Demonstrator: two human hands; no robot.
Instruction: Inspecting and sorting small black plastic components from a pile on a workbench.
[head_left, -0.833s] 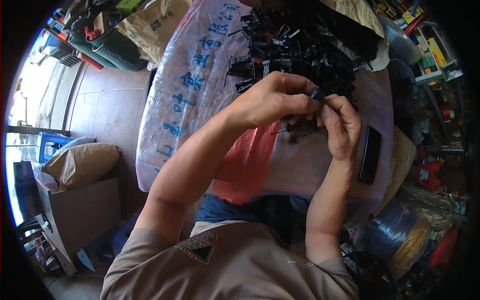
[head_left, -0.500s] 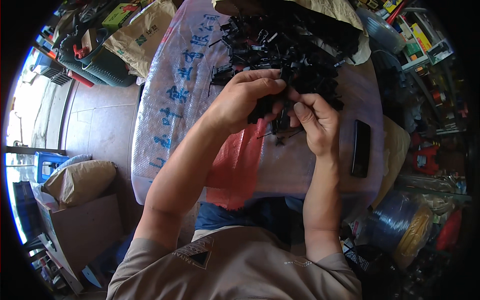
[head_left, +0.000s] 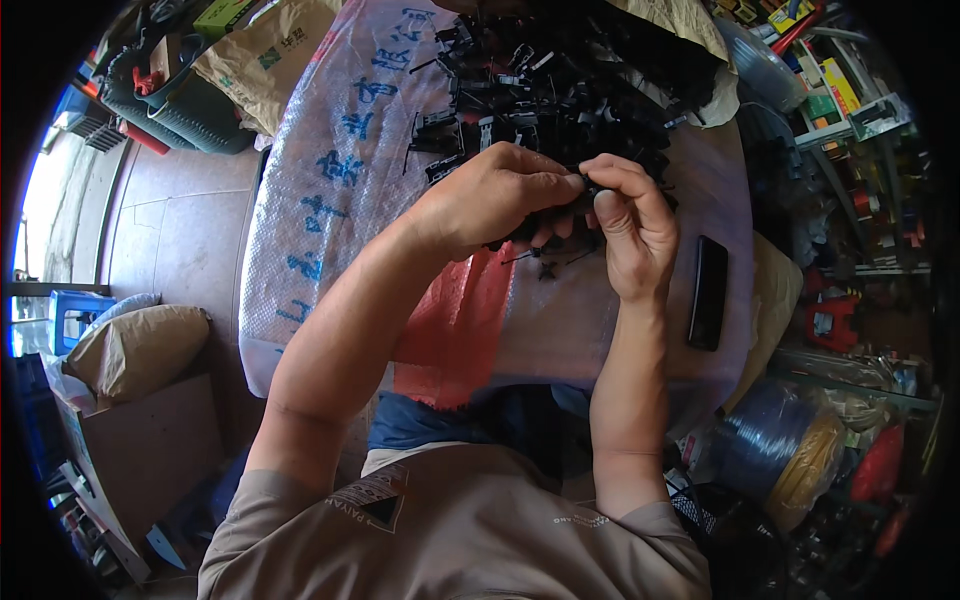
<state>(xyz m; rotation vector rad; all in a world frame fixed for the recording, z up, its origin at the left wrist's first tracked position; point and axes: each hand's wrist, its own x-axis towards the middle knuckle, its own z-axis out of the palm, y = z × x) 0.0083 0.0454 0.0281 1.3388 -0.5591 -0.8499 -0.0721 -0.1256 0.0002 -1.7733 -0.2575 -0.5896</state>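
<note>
Both my hands meet over the near side of a pile of small black plastic parts (head_left: 560,90). The fingers of my left hand (head_left: 505,195) are curled round a small black part, mostly hidden by the hand itself. Against the left fingertips, my right hand (head_left: 632,220) has thumb and forefinger bent in a pinch; what lies in it is too small and dark to make out. Just below the hands, a few loose black bits (head_left: 547,270) with thin stems lie on the woven plastic sheet (head_left: 560,330) that covers the table.
A black phone (head_left: 708,293) lies at the table's right. A red mesh strip (head_left: 450,335) hangs over the near edge. An opened paper sack (head_left: 715,100) stands behind the pile. Shelves with goods (head_left: 850,110) line the right; a stuffed sack (head_left: 140,350) sits at the left.
My right fingers have risen to the left fingertips, and the left hand has turned over the black part. The whole view has shifted slightly, with the table now further left.
</note>
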